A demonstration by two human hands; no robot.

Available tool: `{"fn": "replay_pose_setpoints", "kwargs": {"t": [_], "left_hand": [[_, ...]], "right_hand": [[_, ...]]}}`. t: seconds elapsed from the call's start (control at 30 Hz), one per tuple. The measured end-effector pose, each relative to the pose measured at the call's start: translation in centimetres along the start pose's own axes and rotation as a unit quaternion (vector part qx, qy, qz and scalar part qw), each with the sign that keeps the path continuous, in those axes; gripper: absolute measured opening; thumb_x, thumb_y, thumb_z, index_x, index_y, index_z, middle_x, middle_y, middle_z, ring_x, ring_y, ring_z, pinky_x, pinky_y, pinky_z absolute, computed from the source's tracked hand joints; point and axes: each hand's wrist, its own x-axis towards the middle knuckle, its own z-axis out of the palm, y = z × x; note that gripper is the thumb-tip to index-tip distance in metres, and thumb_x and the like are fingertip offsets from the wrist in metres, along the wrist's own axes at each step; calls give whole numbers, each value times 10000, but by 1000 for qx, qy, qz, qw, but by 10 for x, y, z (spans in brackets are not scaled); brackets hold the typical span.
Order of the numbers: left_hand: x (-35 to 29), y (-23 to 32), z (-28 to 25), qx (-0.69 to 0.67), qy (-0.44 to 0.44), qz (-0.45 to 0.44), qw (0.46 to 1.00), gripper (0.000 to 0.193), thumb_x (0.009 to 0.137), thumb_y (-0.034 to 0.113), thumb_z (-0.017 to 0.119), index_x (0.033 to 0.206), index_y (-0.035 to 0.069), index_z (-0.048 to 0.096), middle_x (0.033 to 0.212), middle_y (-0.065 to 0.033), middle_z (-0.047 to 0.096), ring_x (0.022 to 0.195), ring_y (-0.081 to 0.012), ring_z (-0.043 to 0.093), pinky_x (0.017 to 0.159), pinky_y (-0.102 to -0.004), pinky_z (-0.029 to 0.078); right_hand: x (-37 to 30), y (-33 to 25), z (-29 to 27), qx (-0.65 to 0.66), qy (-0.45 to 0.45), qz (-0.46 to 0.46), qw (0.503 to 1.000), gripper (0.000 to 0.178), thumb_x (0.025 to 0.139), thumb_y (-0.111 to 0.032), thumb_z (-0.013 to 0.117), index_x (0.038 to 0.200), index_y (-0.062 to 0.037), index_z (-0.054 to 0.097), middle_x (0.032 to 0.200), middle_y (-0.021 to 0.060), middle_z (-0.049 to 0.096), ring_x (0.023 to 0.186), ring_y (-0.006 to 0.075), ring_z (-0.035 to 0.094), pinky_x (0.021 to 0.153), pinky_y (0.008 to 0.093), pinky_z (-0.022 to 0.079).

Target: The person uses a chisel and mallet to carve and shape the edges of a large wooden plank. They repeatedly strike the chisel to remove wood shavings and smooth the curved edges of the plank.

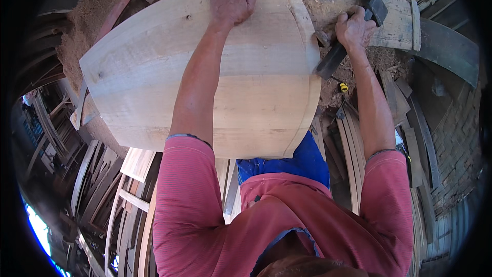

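A broad, pale wooden panel (205, 87) with a curved far edge lies in front of me, its near edge against my blue trousers. My left hand (231, 2) rests on it close to the far edge, fingers apart and thumb out to the side. To the right of the panel, my right hand (354, 30) is closed around a long dark tool (332, 62) with a blocky black end (376, 7). Its lower end touches or nearly touches the panel's uneven right edge. I cannot make out the tool's exact kind.
A worn wooden plank (397, 20) extends to the right behind my right hand. Below it lies a small yellow object (343, 87). Sawdust (84, 25) covers the ground beyond the panel. Long boards (353, 149) lie right of my legs, and stacked offcuts (102, 179) lie left.
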Motion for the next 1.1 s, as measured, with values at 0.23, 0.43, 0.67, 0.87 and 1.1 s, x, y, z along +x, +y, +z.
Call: {"fn": "replay_pose_setpoints", "kwargs": {"t": [0.23,0.43,0.67,0.87,1.1], "left_hand": [[-5,6,-10,-3,80,10,997,436,919,361,576,1151,-8,594,1154,-218,613,1189,-411,516,1125,-592,303],[-8,8,-25,-7,37,-11,999,422,914,360,582,1139,3,605,1144,-205,621,1181,-416,524,1129,-600,294],[-7,0,-2,5,120,31,992,380,935,376,567,1128,50,601,1205,-140,601,1250,-353,505,1130,-554,294],[-2,-1,10,-38,59,15,997,416,959,401,524,1204,70,585,1456,-147,497,1410,-343,374,1192,-600,166],[-19,14,17,-6,195,-17,981,403,979,379,532,1268,104,585,1549,-238,399,1474,-442,297,1218,-644,109]], "right_hand": [[4,0,5,-10,10,8,1000,553,902,-427,594,1392,-175,552,1310,374,486,1219,510,485,1060,550,412],[2,-6,1,-17,-3,-3,1000,559,903,-405,578,1402,-152,553,1321,389,497,1236,507,488,1069,540,409],[3,-2,5,-21,13,12,1000,545,904,-404,592,1399,-179,546,1299,367,518,1243,501,480,1087,537,393],[3,-2,3,-44,13,35,998,515,915,-378,585,1390,-183,557,1320,334,519,1245,470,491,1071,528,414],[0,-20,-13,-19,-9,45,999,523,908,-373,603,1395,-187,550,1346,310,500,1232,469,518,1055,532,430]]}}
